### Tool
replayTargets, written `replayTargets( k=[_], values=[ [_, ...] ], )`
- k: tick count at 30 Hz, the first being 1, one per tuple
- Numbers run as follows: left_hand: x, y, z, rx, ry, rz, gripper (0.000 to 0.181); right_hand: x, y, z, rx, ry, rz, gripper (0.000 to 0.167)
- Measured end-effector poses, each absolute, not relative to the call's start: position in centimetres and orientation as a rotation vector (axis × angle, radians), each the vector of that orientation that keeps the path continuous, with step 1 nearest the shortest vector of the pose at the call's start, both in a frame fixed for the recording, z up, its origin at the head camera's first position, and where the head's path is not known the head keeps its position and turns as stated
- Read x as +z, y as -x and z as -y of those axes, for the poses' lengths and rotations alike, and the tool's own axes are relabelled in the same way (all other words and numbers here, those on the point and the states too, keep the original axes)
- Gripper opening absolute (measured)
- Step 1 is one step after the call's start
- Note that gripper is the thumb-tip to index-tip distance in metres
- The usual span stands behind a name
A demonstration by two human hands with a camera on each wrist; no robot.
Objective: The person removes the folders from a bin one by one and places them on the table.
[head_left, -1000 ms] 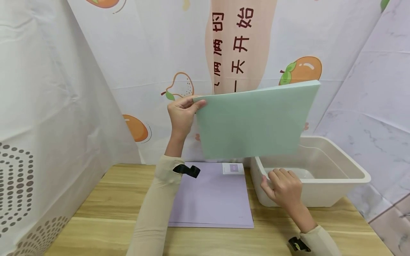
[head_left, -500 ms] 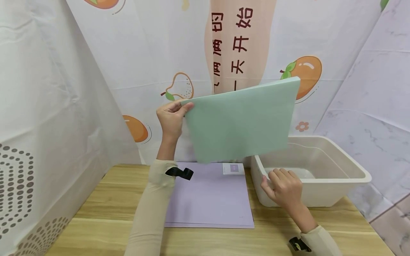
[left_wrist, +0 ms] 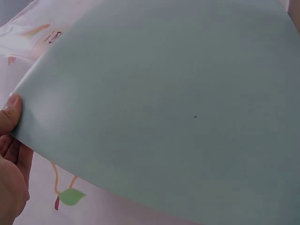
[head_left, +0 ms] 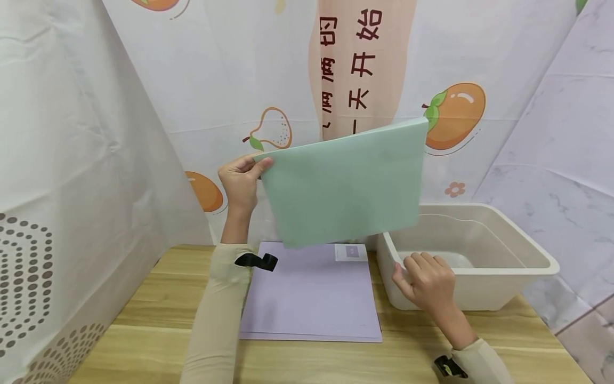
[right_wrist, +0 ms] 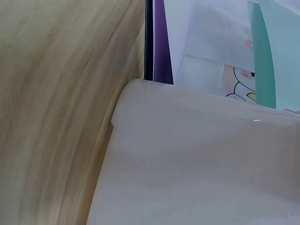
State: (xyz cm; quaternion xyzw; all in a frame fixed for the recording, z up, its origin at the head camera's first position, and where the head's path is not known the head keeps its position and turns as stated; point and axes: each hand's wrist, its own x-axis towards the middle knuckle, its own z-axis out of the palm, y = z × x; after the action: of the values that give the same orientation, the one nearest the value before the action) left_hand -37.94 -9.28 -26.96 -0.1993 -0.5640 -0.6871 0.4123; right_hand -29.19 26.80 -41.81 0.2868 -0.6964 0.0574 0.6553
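My left hand (head_left: 241, 184) pinches the left corner of a pale green folder (head_left: 345, 184), thumb in front and fingers behind. The folder hangs tilted in the air, its right end higher, in front of the curtain. In the left wrist view its broad plain face (left_wrist: 154, 103) fills most of the frame. Below it a purple folder (head_left: 316, 298) with a small white label lies flat on the table. My right hand (head_left: 429, 280) grips the near left rim of a beige plastic bin (head_left: 503, 271), fingers curled over the edge.
The wooden table (head_left: 144, 320) carries the bin at right, close beside the purple folder. A white fruit-print curtain (head_left: 216, 80) hangs behind, with more white cloth at left and marbled cloth at right. The bin's wall (right_wrist: 197, 154) fills much of the right wrist view.
My left hand has moved left and slightly down with the green folder, drawing it away from above the bin. The right hand has stayed on the rim.
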Motion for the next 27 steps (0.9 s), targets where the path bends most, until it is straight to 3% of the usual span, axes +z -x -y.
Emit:
replayTargets(
  k=[27],
  values=[
    [-28.2,37.6,13.4,-1.830,0.433,1.412,0.010,-41.3,29.0,-26.5,0.134,-0.645,1.553,0.038]
  ],
)
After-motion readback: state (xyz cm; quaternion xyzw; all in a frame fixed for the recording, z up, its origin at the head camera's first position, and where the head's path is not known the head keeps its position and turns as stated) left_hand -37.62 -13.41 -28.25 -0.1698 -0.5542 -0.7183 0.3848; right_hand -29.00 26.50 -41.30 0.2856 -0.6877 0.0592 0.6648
